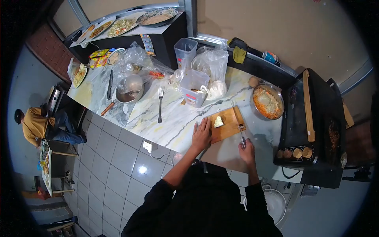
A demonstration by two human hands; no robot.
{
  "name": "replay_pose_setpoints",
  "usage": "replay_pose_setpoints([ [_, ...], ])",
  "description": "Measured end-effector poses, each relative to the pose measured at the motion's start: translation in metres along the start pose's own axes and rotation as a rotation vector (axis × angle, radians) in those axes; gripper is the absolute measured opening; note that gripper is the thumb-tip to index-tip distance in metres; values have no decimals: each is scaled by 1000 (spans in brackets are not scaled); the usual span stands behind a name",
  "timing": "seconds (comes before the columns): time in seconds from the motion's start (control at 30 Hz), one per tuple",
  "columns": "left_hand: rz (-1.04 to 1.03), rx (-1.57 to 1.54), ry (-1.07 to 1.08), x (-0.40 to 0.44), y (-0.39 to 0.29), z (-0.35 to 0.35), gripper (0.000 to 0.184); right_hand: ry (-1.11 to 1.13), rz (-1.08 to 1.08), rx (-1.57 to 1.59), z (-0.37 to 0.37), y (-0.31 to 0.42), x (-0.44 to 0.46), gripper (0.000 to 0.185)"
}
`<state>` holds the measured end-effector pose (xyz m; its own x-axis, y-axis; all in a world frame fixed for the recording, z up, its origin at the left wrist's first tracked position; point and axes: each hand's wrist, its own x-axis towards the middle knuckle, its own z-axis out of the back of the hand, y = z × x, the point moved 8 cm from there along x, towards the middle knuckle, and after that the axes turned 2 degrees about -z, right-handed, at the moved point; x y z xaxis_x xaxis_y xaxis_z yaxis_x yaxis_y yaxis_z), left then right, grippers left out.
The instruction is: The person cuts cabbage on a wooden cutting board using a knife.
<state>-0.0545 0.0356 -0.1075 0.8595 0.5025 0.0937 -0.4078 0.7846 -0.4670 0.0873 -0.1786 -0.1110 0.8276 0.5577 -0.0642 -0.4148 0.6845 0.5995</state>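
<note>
A wooden cutting board (pixel 227 129) lies at the counter's front edge, with a small pale yellow-white chunk (pixel 218 121) on it whose kind I cannot make out. My left hand (pixel 202 132) rests at the board's left end, fingers stretched out and holding nothing. At the right end, my right hand (pixel 246 150) is closed round a slim metal utensil (pixel 242 136). Its tip reaches over the board's right edge, apart from the chunk; the exact kind is too small to tell. Beyond the board stands a metal bowl (pixel 268 101) of grated orange and pale food.
A black griddle (pixel 294 118) stands at the right. Clear plastic containers (pixel 193 89), plastic bags (pixel 217 65), a fork (pixel 160 104), a saucepan (pixel 129 90) and a knife (pixel 110 85) occupy the marble counter. Another person (pixel 37 126) sits at far left.
</note>
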Motion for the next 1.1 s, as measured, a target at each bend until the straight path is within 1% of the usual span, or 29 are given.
replay_pose_setpoints([
  [0.03, 5, 2, 12, -11, 11, 6, 106, -30, 47, 117, 1, 12, -9, 20],
  [0.07, 12, 5, 23, -22, 22, 13, 107, -21, 45, 120, -1, 20, -17, 20],
  [0.13, 50, -20, 23, -45, 43, 27, 108, 82, 78, 239, -14, 34, -31, 21],
  [0.17, 58, 7, 43, -56, 53, 34, 107, 97, 77, 239, -22, 37, -37, 21],
  [0.2, 67, 34, 65, -66, 63, 39, 105, 166, 69, 275, -32, 44, -44, 21],
  [0.23, 75, 16, 42, -74, 73, 47, 101, 235, 60, 311, -42, 52, -52, 22],
  [0.27, 91, 18, 46, -81, 79, 51, 101, 251, 60, 312, -46, 59, -59, 22],
  [0.33, 142, 4, 57, -90, 87, 63, 97, 528, -218, 524, -50, 89, -77, 23],
  [0.37, 176, -30, 32, -92, 85, 68, 90, 513, -172, 543, -60, 87, -78, 26],
  [0.4, 189, -30, 31, -93, 84, 70, 90, 526, -169, 539, -73, 82, -77, 26],
  [0.47, 118, -121, -99, -91, 72, 80, 83, 412, 76, 314, -80, 86, -71, 27],
  [0.5, 99, -179, -198, -88, 58, 97, 72, 425, 82, 311, -86, 89, -70, 27],
  [0.53, 113, -178, -200, -85, 59, 90, 72, 405, 105, 305, -89, 94, -69, 27],
  [0.6, 141, -237, -355, -83, 61, 91, 60, 402, 130, 293, -99, 95, -64, 27],
  [0.63, 178, -288, -392, -81, 61, 93, 49, 309, 232, 218, -101, 99, -60, 23],
  [0.67, 192, -288, -395, -79, 61, 89, 49, 213, 335, 145, -100, 102, -56, 21],
  [0.73, 145, -312, -452, -76, 61, 86, 43, 241, 302, 163, -105, 103, -49, 21],
  [0.8, 171, -325, -452, -76, 65, 82, 40, 271, 270, 182, -109, 102, -42, 21],
  [0.83, 183, -342, -448, -76, 66, 80, 37, 333, 243, 166, -113, 101, -39, 21],
  [0.9, 194, -372, -456, -78, 67, 84, 36, 404, 217, 151, -114, 102, -33, 21],
  [0.97, 204, -403, -462, -79, 64, 93, 35, 306, 439, 47, -89, 134, -33, 22],
  [1.03, 365, -614, -322, -78, 69, 91, 32, 342, 405, 75, -85, 141, -32, 22],
  [1.07, 379, -611, -323, -77, 71, 94, 32, 368, 371, 100, -86, 142, -32, 23],
  [1.1, 445, -595, -251, -76, 75, 91, 32, 385, 374, 101, -87, 146, -33, 23],
])
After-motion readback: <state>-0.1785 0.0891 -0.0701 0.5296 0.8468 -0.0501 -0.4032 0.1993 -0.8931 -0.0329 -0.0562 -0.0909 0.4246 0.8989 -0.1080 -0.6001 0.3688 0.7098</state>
